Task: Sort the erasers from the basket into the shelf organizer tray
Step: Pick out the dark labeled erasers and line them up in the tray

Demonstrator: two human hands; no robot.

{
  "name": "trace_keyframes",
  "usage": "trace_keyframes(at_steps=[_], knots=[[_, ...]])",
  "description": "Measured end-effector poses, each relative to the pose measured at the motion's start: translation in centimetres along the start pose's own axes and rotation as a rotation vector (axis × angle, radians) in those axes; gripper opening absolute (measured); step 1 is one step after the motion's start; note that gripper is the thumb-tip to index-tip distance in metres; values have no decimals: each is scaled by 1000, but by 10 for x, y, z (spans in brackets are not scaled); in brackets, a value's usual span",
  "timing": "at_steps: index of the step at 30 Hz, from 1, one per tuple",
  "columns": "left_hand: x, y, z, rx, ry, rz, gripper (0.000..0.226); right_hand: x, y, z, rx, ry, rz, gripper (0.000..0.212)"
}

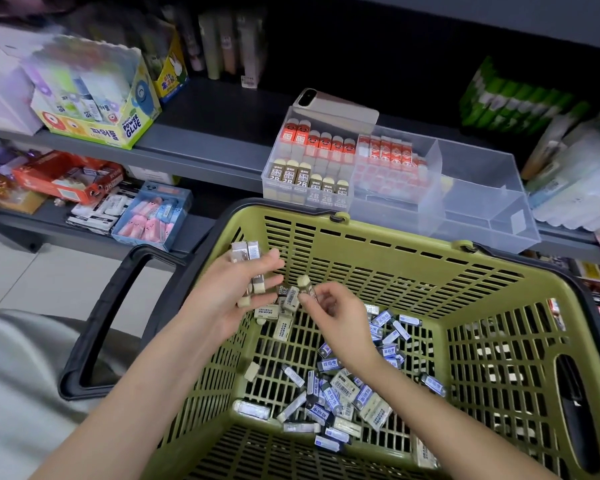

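Nearest, two bare forearms (pixel 440 403) reached into the green basket (pixel 361 233). The right hand's (pixel 340 317) fingers (pixel 313 299) pinched one brown 2B eraser (pixel 305 284); the left hand (pixel 229 296) curled around a stack of matching erasers (pixel 248 252). Blue-sleeved erasers (pixel 343 393) lay loose on the basket floor. Gathering seemed under way; next, the stack would need setting upright beside the 2B row (pixel 305 181) in the clear organizer tray (pixel 482 188) on the shelf (pixel 205 147).

A: Dark grey shelves (pixel 187 157) in two rows, full of bright boxes.
B: Pale floor tiles (pixel 25 268) down low on the left. Yellow glue box (pixel 132 123) up top — green packs (pixel 510 98) far right.
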State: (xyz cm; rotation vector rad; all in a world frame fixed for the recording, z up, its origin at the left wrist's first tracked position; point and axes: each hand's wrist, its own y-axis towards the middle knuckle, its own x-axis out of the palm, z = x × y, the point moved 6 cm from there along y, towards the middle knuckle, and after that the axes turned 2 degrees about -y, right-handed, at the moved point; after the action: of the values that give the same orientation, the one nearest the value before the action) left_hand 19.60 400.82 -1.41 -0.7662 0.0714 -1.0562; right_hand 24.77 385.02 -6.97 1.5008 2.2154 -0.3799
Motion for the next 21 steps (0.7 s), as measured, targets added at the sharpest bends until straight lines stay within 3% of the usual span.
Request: trace_keyframes(at_steps=[4,7,9,11,12,14,16,18,21], knots=[[11,-3,-3,-46,-4,-117,26,0,3,-59,-85,90,18,17],[3,-3,1,-33,-52,-71,14,2,8,-72,-132,141,-129,14],[-1,-3,3,-37,-82,-23,12,2,11,-66,-126,339,-213,15],[-2,-3,5,-32,-132,36,8,1,16,-47,-41,438,-101,27],[-1,-4,6,-24,-160,51,8,4,19,-34,-12,356,-34,36],[3,-5,11,-5,-232,19,7,19,23,-17,-126,-49,-21,29],[7,-8,19,28,-347,-62,12,55,16,-5,-388,-502,-231,34],[8,-11,28,68,-482,-134,19,85,6,18,-491,-797,-480,53],[5,-14,35,72,-663,-195,16,94,-9,37,-575,-1013,-510,57]])
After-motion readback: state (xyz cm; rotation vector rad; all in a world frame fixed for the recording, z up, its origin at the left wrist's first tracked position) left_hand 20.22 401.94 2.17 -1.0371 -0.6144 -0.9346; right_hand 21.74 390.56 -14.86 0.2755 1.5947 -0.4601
